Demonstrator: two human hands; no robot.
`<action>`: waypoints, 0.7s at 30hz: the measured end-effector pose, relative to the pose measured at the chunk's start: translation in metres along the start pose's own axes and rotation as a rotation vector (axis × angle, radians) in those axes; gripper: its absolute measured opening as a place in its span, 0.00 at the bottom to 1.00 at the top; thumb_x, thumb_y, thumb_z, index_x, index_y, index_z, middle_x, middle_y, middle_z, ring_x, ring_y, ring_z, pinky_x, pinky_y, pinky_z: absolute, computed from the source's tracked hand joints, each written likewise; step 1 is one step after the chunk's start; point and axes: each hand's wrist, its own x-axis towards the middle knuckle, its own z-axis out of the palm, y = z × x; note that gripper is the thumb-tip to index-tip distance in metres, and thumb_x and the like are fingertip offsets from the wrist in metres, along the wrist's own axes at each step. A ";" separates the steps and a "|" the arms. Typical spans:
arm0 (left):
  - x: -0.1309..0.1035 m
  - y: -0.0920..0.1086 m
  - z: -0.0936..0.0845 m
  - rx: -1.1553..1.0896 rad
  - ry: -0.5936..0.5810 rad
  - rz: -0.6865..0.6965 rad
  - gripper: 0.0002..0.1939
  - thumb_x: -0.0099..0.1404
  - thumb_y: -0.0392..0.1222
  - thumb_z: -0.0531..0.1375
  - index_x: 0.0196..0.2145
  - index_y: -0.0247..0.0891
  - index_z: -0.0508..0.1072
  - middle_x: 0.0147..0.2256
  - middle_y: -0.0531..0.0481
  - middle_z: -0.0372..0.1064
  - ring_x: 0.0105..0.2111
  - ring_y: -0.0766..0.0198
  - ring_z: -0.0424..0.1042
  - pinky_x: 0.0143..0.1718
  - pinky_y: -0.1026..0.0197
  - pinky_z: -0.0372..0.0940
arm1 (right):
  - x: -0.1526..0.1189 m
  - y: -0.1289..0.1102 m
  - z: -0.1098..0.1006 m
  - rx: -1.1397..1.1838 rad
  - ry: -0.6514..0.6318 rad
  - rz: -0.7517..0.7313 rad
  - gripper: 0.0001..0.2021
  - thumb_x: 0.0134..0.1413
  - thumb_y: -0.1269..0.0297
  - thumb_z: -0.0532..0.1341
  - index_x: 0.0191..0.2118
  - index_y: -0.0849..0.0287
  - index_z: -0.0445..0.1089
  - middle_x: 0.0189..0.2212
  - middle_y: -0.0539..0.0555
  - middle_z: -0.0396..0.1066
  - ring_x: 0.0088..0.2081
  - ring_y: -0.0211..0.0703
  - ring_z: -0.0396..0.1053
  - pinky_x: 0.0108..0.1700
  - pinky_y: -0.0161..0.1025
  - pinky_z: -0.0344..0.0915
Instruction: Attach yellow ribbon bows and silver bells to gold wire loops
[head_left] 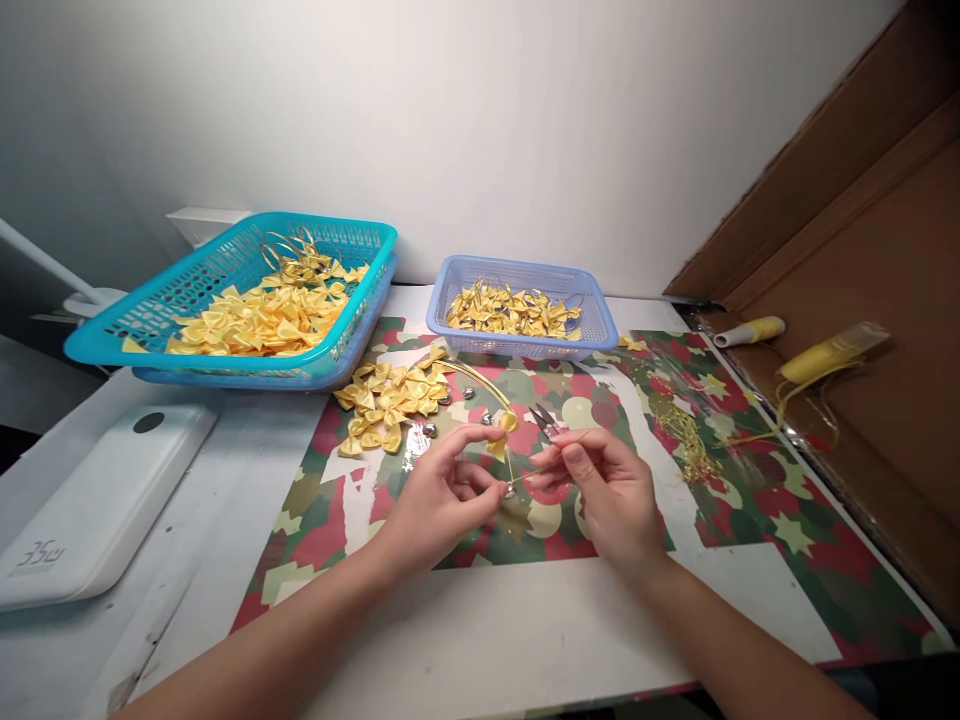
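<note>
My left hand [450,490] is closed in a pinch, its index finger at a yellow ribbon bow [497,447] and its thumb at a small silver bell [511,491]. A thin gold cord [529,473] runs from the bow and bell toward my right hand [611,490]. That hand pinches the cord, while small scissors [543,420] are tucked in it, blades pointing away from me. Their handles are hidden by the fingers. Beyond the left hand lie a pile of yellow bows [394,400], several loose bells [469,392] and curved gold cords [480,375].
At the back left, a turquoise basket [360,235] of bows rests on a blue one. A lilac basket [525,268] holds more bows. Gold cords [690,445] lie on the right, near yellow spools [825,355] by the cardboard [847,230]. A white power bank [105,490] lies left.
</note>
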 end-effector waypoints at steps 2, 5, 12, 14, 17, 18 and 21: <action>0.000 0.001 0.000 0.029 0.028 0.020 0.21 0.58 0.41 0.63 0.48 0.39 0.66 0.27 0.52 0.70 0.22 0.66 0.72 0.23 0.66 0.67 | -0.002 0.000 0.000 -0.017 -0.022 -0.030 0.09 0.59 0.56 0.61 0.36 0.56 0.73 0.29 0.51 0.78 0.27 0.40 0.77 0.32 0.39 0.77; 0.001 0.003 -0.001 0.093 0.073 0.084 0.18 0.57 0.42 0.64 0.46 0.39 0.69 0.39 0.46 0.70 0.29 0.64 0.74 0.24 0.66 0.69 | -0.003 0.001 0.000 -0.041 -0.022 -0.058 0.09 0.59 0.57 0.61 0.36 0.55 0.74 0.28 0.51 0.77 0.29 0.41 0.77 0.35 0.40 0.78; 0.002 0.002 -0.006 0.280 0.232 0.282 0.08 0.64 0.42 0.59 0.41 0.41 0.74 0.42 0.47 0.69 0.36 0.63 0.72 0.32 0.64 0.71 | -0.001 -0.002 0.001 -0.025 -0.033 -0.064 0.05 0.58 0.62 0.63 0.36 0.53 0.76 0.31 0.50 0.78 0.34 0.40 0.78 0.40 0.40 0.78; 0.003 0.002 -0.008 0.279 0.279 0.286 0.08 0.65 0.43 0.57 0.40 0.41 0.74 0.41 0.47 0.69 0.34 0.64 0.71 0.30 0.65 0.70 | -0.001 -0.004 0.000 -0.044 -0.041 -0.064 0.04 0.57 0.64 0.63 0.37 0.52 0.77 0.32 0.50 0.78 0.36 0.41 0.77 0.41 0.40 0.77; 0.004 0.004 -0.010 0.280 0.347 0.280 0.08 0.66 0.43 0.57 0.39 0.41 0.74 0.40 0.48 0.69 0.34 0.64 0.70 0.29 0.66 0.69 | 0.000 -0.005 -0.001 -0.079 -0.056 -0.084 0.05 0.57 0.65 0.63 0.37 0.52 0.77 0.33 0.51 0.78 0.37 0.42 0.77 0.39 0.40 0.77; 0.005 0.004 -0.011 0.284 0.368 0.272 0.08 0.65 0.43 0.57 0.39 0.41 0.74 0.40 0.48 0.70 0.34 0.64 0.70 0.29 0.66 0.69 | 0.000 -0.005 -0.002 -0.081 -0.060 -0.097 0.04 0.57 0.65 0.63 0.37 0.52 0.77 0.33 0.51 0.78 0.37 0.41 0.77 0.39 0.39 0.76; 0.006 0.006 -0.013 0.271 0.401 0.232 0.08 0.64 0.44 0.59 0.39 0.40 0.75 0.38 0.48 0.70 0.32 0.64 0.70 0.26 0.66 0.68 | 0.000 -0.006 -0.003 -0.076 -0.071 -0.122 0.04 0.57 0.65 0.63 0.36 0.51 0.77 0.31 0.50 0.77 0.35 0.39 0.76 0.37 0.37 0.76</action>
